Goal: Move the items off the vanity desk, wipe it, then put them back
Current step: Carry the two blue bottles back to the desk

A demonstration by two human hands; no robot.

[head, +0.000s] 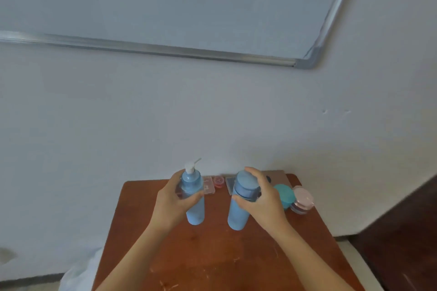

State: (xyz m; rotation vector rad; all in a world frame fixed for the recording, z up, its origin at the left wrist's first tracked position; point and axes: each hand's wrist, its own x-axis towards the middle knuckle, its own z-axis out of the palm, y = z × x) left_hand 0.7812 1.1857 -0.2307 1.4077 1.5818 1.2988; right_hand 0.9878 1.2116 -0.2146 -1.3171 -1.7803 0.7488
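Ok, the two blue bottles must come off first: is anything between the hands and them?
Nothing visible. The left hand grips the pump bottle, the right hand the capped bottle; the teal jar and pink jar stand beyond the right hand.

I see the pump bottle as smooth pale blue plastic with a soft, half-matt skin; its pump head is white glossy plastic. Just right of it, the capped bottle looks to be the same plastic. Under the pump bottle, the desk is red-brown wood, a little shiny, with pale scratches. Behind the pump bottle, the small box is clear pinkish plastic. Further right, the teal jar looks matt and the pink jar glossy, partly see-through. High above, the whiteboard is smooth, its frame dull metal; the wall is matt paint.
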